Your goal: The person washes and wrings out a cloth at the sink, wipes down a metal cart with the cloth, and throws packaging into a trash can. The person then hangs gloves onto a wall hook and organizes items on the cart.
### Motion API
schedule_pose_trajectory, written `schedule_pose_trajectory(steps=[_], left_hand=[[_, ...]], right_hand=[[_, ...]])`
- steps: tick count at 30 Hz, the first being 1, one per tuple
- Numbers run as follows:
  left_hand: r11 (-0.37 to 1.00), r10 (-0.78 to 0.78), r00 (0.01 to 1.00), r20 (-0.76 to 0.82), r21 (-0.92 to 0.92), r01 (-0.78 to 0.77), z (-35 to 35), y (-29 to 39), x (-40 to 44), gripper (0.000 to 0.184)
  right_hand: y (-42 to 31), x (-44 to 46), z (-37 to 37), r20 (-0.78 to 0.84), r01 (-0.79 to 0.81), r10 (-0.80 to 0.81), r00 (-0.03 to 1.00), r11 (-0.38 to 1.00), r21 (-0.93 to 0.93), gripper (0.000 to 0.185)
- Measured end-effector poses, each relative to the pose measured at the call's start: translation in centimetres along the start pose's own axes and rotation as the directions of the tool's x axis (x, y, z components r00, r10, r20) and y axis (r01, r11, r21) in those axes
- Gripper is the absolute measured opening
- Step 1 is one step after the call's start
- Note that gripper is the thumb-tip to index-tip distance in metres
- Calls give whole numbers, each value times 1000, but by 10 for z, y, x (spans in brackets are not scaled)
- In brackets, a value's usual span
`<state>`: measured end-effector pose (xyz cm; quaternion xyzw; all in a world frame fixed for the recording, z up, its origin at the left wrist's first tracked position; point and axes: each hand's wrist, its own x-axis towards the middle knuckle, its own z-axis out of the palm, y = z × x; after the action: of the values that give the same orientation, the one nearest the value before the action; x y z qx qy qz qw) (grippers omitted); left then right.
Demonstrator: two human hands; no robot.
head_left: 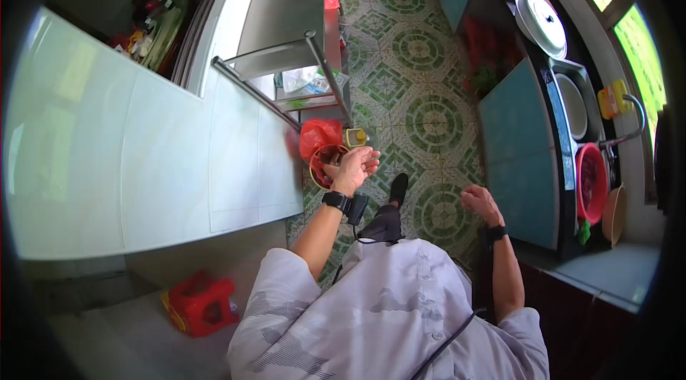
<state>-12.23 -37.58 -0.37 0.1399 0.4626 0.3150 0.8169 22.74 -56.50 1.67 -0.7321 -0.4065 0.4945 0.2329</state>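
My left hand (354, 169) is held above a small bin (315, 174) with red lining, its fingers partly spread and nothing seen in it. Part of the bin is hidden behind that hand. Right behind the bin are a red plastic bag (320, 135) and a bottle with a yellow cap (357, 137), both at floor level. My right hand (480, 203) hangs over the tiled floor near the blue cabinet doors, fingers curled in and no object visible in them. Both wrists wear black straps.
A metal rack (282, 12) stands along the left wall. On the right counter are a sink (569, 69), a lidded white pan (541, 22) and a red basin (592, 183). A red container (202, 304) sits at lower left. One dark shoe (399, 188) shows on the patterned floor (436, 122).
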Motion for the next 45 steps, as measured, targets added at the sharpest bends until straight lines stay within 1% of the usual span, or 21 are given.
schedule_pose_trajectory(steps=[1,3,6,7,9,13,15,19,21,23,25,27,32,33,35,36,38,39,41,42,45], left_hand=[[998,-51,998,-20,-26,51,14,7,23,19],[994,-13,999,32,-110,16,40,20,62,19],[999,-36,998,-44,-26,35,77,44,116,20],[999,-35,998,-59,-19,34,86,49,130,21],[999,-53,995,-82,-3,53,101,65,155,23],[998,-27,981,-191,-66,15,110,90,211,26],[996,-17,967,-255,-90,-7,102,102,239,28],[973,-2,895,-445,-209,-102,92,132,271,41],[950,-17,823,-567,-267,-165,72,145,291,42],[935,-5,802,-597,-287,-207,53,157,301,45],[913,-32,705,-709,-308,-269,48,169,309,45],[893,-41,672,-739,-329,-307,30,176,321,47],[823,-187,623,-760,-467,-323,-54,192,365,65],[804,-215,521,-826,-453,-385,-65,196,379,69],[773,-249,456,-854,-459,-437,-75,203,390,71],[776,-263,445,-856,-462,-430,-89,203,394,71],[723,-280,591,-757,-571,-389,-115,207,401,67],[725,-291,587,-756,-574,-381,-132,205,409,67],[697,-189,481,-856,-462,-549,-159,197,421,51],[696,-208,475,-855,-471,-543,-168,196,421,51],[417,-220,580,-784,-613,-671,-175,212,411,23]], right_hand=[[2,9,-16,-43,-31,32,999,999,32,27],[8,18,-45,-35,-94,94,995,995,15,27],[7,50,-88,-22,-104,111,994,969,225,24],[10,59,-99,-88,-71,85,993,987,144,22],[-6,80,-118,-103,-114,138,985,971,211,22],[-20,140,-149,-46,-173,187,981,960,218,21],[-25,179,-162,8,-157,157,988,985,72,21],[-38,253,-181,47,-133,130,990,987,86,21],[-47,285,-192,87,-56,59,994,998,-42,20],[-55,306,-198,148,-46,58,987,995,-84,20],[-64,331,-205,195,-25,49,980,992,-122,19],[-68,347,-206,213,61,-16,977,977,-207,19],[-57,381,-199,169,-129,157,973,977,-167,19],[-53,386,-198,147,-156,177,973,977,-144,19],[-49,390,-195,173,-232,260,950,958,-168,18],[-46,391,-191,187,-292,323,928,940,-174,17],[-40,389,-183,214,-304,348,913,929,-212,18],[-42,391,-179,234,-303,361,903,920,-250,18],[-52,394,-171,230,-341,393,890,910,-235,18],[-59,393,-172,229,-369,415,881,903,-218,19],[-67,404,-172,258,-323,379,889,917,-234,18]])
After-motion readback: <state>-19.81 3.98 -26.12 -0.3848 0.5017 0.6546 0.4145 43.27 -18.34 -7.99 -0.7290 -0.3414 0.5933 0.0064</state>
